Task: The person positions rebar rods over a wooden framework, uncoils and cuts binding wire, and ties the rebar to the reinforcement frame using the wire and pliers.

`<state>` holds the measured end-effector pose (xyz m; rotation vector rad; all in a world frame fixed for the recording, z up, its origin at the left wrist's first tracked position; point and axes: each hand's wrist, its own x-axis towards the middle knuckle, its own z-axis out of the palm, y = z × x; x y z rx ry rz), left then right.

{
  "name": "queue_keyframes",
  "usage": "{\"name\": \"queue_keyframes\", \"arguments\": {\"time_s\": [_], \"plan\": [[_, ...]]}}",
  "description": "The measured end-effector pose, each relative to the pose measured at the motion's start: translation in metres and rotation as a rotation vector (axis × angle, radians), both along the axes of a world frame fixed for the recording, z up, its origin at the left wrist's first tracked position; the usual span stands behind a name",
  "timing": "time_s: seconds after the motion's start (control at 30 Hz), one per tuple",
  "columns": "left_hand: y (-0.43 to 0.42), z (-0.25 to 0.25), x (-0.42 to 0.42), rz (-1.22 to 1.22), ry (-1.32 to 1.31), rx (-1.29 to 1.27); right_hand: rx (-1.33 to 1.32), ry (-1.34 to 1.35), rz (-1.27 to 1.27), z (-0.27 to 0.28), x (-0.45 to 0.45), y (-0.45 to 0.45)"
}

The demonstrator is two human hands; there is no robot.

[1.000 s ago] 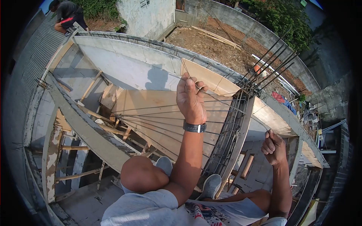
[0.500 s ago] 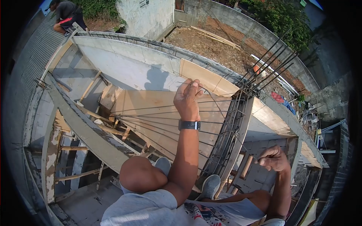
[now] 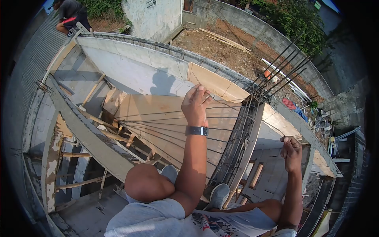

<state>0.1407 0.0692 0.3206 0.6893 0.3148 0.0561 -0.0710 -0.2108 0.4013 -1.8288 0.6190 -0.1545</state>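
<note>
My left hand (image 3: 194, 106), with a dark watch (image 3: 196, 130) on its wrist, is raised over the slanting formwork panel (image 3: 158, 103). Its thumb and fingers pinch a thin wire (image 3: 197, 79), whose end sticks up past the fingertips. Off to the right, my right hand (image 3: 291, 153) is closed in a pinch, and a thin strand seems to run to it from the left hand. Below and between the hands, dark rebar rods (image 3: 221, 117) fan across the panel into a rebar cage (image 3: 236, 144).
Upright rebar (image 3: 285, 68) juts out at the cage's far end. A concrete beam (image 3: 92, 134) curves at left above wooden props (image 3: 81, 183) and a deep opening. My shoe (image 3: 218, 196) rests near the cage. Another person (image 3: 73, 17) crouches at the far left corner.
My right hand has risen and turned upright, taking its end of the wire upward. My left hand has barely shifted; the wire end above its fingers now points more upward.
</note>
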Motion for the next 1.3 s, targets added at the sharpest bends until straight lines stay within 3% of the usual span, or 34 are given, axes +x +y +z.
{"name": "queue_keyframes", "arguments": {"time_s": [0.13, 0.23, 0.27, 0.4, 0.53, 0.63, 0.7, 0.73, 0.83, 0.93, 1.03, 1.13, 1.23, 1.3], "plan": [[0.000, -0.012, 0.002, -0.042, 0.004, 0.025, 0.560, -0.403, 0.050, 0.010, -0.006, 0.008], [0.003, -0.013, 0.001, -0.027, 0.057, -0.017, 0.476, -0.169, 0.339, 0.017, -0.020, 0.000], [0.006, -0.011, 0.001, -0.018, 0.084, -0.057, 0.310, 0.059, 0.365, 0.022, -0.021, -0.001], [-0.001, -0.001, -0.006, -0.002, 0.068, -0.188, -0.172, 0.464, 0.567, 0.011, -0.009, 0.026], [-0.005, 0.003, -0.009, 0.016, 0.113, -0.228, -0.678, 0.329, 0.440, 0.000, 0.004, 0.020], [-0.006, -0.009, -0.006, -0.040, 0.104, -0.130, -0.859, 0.145, 0.054, -0.003, 0.015, 0.004], [-0.013, -0.019, -0.005, -0.033, 0.084, 0.006, -0.614, -0.076, -0.092, 0.007, 0.019, -0.011], [-0.014, -0.024, -0.003, -0.025, 0.106, -0.001, -0.278, -0.169, -0.169, 0.015, 0.018, -0.012], [-0.007, -0.034, 0.003, -0.095, 0.168, -0.140, 0.372, -0.365, 0.124, 0.030, -0.003, -0.007], [0.004, -0.038, 0.006, -0.129, 0.195, -0.193, 0.071, 0.049, 0.622, 0.036, -0.025, 0.006], [0.006, -0.041, 0.007, -0.074, 0.201, -0.198, -0.303, 0.488, 0.812, 0.020, -0.012, 0.029], [-0.003, -0.032, 0.000, -0.009, 0.240, -0.212, -0.791, 0.445, 0.583, -0.005, -0.009, 0.018], [-0.011, -0.025, -0.003, 0.046, 0.250, -0.201, -1.135, 0.165, 0.238, -0.004, 0.010, 0.012], [-0.011, -0.027, 0.002, 0.093, 0.207, -0.222, -0.905, 0.086, 0.007, 0.009, 0.018, 0.017]]}}
